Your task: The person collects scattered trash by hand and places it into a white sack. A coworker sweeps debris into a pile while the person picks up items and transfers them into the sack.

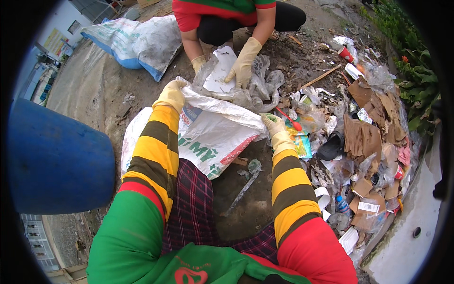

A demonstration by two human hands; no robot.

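Observation:
A white woven sack (pixel 213 135) with green print hangs stretched between my two gloved hands, its rolled rim toward the far side. At the rim's left end, my left hand (pixel 171 96) is closed on the sack. My right hand (pixel 275 127) grips the right end of the same rim, fingers wrapped round it. Just beyond the rim, a crouching co-worker's gloved hand (pixel 244 64) presses on a flat white piece (pixel 221 71) among crumpled clear plastic film (pixel 267 80). That person's other glove (pixel 198 63) is partly hidden by the film.
A large blue barrel (pixel 61 158) stands at my left. A filled white and blue sack (pixel 142 45) lies at the far left. Along the right spreads a heap of mixed rubbish with torn cardboard (pixel 362 139), a red spoon (pixel 291 120) and a plastic bottle (pixel 343 206), beside a concrete edge (pixel 406 236).

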